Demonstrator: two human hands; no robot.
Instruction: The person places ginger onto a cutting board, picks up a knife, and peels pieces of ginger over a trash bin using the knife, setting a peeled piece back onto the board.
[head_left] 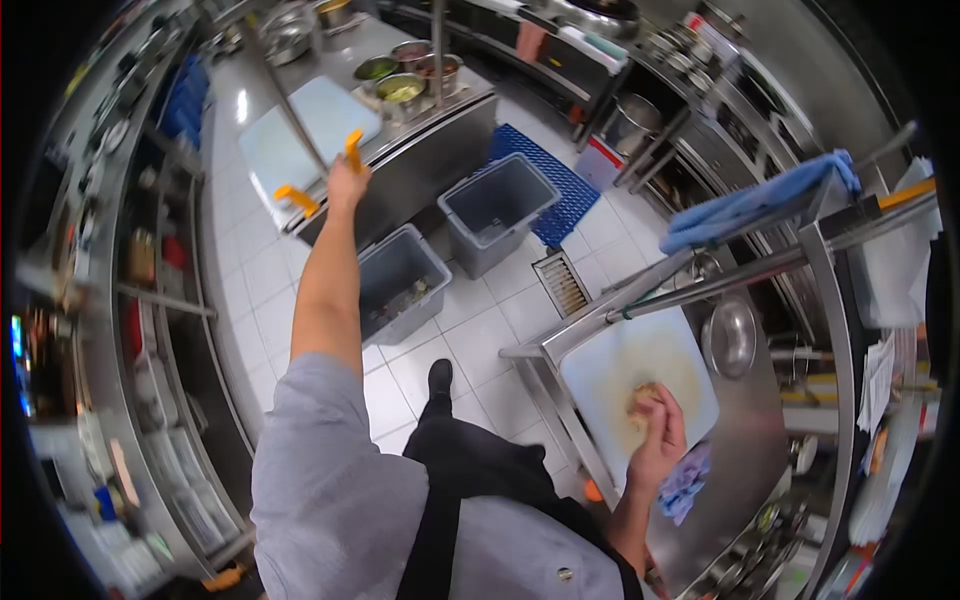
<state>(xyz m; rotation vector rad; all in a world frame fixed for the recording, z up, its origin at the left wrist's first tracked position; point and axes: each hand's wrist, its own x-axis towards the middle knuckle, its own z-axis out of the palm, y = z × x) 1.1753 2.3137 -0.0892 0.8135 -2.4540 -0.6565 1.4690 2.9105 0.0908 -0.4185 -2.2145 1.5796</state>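
Note:
My left arm stretches forward to the edge of the far steel counter. There my left hand (348, 186) is closed round a yellow handle (354, 150); the kind of tool cannot be made out. A second yellow handle (296, 200) sticks out beside it at the counter's corner. On my right, a white cutting board (590, 370) rests on a steel worktop. Over its lower part, my right hand (658, 445) has its fingers bent on a small, knobbly, light-brown piece of food (640, 398), partly hidden by the fingers.
Two grey bins (500, 200) (425, 300) stand on the tiled floor between the counters. Another cutting board (310, 125) and several metal bowls of food (400, 88) are on the far counter. A metal bowl (730, 338) and a patterned cloth (686, 480) lie near the right board.

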